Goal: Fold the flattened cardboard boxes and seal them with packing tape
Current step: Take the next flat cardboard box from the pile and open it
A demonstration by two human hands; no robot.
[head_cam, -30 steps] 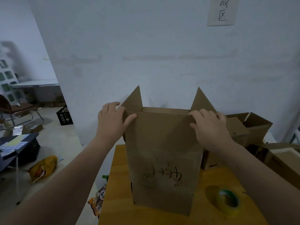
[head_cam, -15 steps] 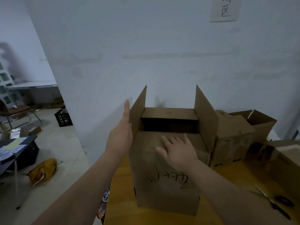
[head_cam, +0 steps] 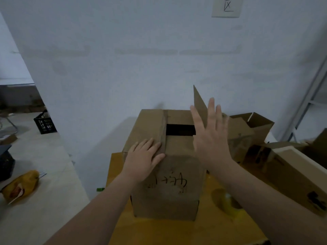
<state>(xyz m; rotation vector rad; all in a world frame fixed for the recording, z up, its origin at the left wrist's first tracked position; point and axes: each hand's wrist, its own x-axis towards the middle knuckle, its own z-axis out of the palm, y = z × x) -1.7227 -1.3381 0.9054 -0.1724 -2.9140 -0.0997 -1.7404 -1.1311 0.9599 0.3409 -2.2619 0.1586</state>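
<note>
Left hand [head_cam: 144, 157] flat on folded box [head_cam: 166, 183] flap, right hand [head_cam: 210, 137] open against upright flap [head_cam: 199, 105], yellow table [head_cam: 177, 232]

Head view — close, looking down

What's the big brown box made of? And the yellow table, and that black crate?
The box looks like matte brown cardboard: thin flaps fold flat, with pen scribbles on the front. The table seems smooth yellow-orange wood or wood-look board; blur hides any grain. The crate is probably black plastic, with gridded holes in its sides.
</note>
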